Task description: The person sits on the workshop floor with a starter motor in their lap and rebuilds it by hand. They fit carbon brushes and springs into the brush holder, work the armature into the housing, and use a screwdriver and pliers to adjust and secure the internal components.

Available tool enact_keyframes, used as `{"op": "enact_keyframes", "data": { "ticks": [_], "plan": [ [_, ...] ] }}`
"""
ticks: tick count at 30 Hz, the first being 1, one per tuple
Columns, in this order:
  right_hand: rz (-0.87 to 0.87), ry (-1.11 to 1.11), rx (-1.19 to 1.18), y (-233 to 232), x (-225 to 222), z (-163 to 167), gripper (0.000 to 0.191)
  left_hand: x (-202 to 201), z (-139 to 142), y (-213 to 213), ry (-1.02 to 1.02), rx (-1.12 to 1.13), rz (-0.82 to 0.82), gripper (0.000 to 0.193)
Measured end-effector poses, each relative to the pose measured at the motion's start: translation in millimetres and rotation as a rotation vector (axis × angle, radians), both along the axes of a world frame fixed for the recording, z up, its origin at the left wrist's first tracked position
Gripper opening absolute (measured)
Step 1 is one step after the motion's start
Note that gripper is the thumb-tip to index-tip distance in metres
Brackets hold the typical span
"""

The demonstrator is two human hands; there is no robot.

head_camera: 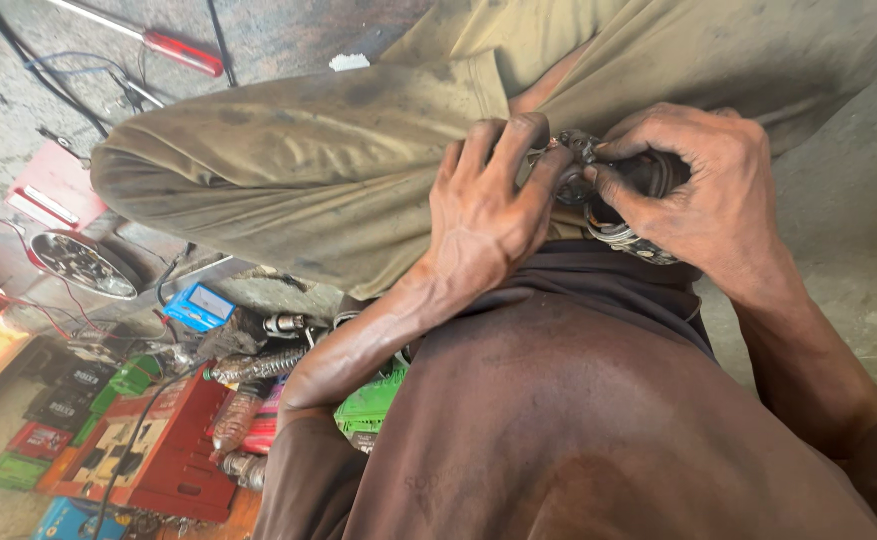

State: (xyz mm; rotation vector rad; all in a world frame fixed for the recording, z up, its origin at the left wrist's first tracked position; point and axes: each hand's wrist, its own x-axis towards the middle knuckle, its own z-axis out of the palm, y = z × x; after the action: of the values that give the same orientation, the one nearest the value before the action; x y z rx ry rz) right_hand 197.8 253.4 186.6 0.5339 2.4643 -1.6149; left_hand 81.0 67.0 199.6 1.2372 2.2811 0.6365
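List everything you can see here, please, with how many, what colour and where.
metal part: one, dark with silvery bits, in both hands on the lap
screwdriver: one, red handle, floor, top left
round metal disc: one, silvery, floor at left
small meter: one, blue, by the knee
red tray: one, bottom left
green boxes: several, lower left
trousers: olive, stained
shirt: brown
left hand: on the part
right hand: gripping the part
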Motion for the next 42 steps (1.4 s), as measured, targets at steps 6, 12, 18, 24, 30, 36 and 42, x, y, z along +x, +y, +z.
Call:
{"op": "enact_keyframes", "data": {
  "ticks": [6,12,18,24,30,36,42],
  "plan": [
    [0.009,-0.011,0.052,-1.5,1.6,0.2,0.014,5.6,1.1,6.2,-0.057,-0.005,0.077,0.028],
    [0.001,-0.020,0.050,-1.4,3.9,1.7,0.015,14.9,0.8,6.1,-0.132,0.003,0.192,0.032],
    [0.003,-0.009,0.041,-0.9,2.8,0.8,0.012,22.0,-5.7,10.0,-0.077,0.022,0.226,0.031],
    [0.006,-0.018,0.022,-0.1,2.9,1.1,0.012,20.4,-10.4,4.4,-0.218,0.109,0.282,0.034],
    [0.029,-0.009,0.023,0.8,1.0,0.6,0.016,24.3,-15.1,-5.1,-0.272,0.096,0.241,0.034],
    [0.039,-0.008,0.061,-1.1,5.6,0.5,0.013,31.6,-27.2,-4.0,-0.165,-0.015,0.122,0.044],
    [0.001,-0.012,0.025,0.2,0.0,0.4,0.016,-2.3,-7.0,-6.9,-0.507,0.252,0.274,0.027]
  ]
}}
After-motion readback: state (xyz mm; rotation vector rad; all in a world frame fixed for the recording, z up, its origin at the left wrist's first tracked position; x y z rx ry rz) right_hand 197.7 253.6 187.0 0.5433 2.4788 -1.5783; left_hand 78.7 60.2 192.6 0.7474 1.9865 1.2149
